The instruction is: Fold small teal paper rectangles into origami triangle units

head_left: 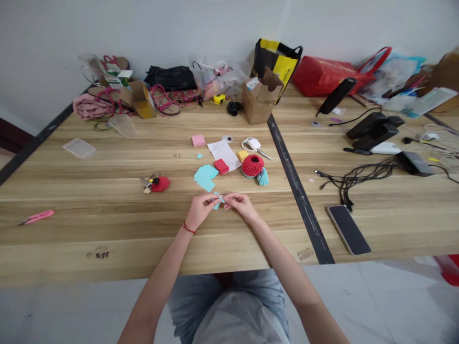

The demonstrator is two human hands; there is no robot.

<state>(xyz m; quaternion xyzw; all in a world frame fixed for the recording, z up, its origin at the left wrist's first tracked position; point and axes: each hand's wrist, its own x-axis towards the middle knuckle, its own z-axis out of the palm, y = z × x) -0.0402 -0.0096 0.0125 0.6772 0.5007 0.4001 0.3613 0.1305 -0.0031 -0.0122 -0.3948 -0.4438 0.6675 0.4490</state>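
Pinching a small blue slip between them, the left hand and right hand meet over the worktop, in front of the person's lap. From where I stand, the fingers of both are drawn narrow, tips almost together on the slip, which pokes out below them; its exact folds are too small for me to make out. A red bracelet circles the left wrist. Just beyond the hands, a few blue sheets lie overlapping, and a tiny blue piece sits farther back, near a pink block. A red block rests on a white paper, with a yellow block at its right edge. Next to that stand a round red ornament and, touching it, a smaller blue one. Off to the person's left I see a red-and-black cluster and, farther out, pink snips. Over on the right, past a black strip, a phone lies near some tangled cables.
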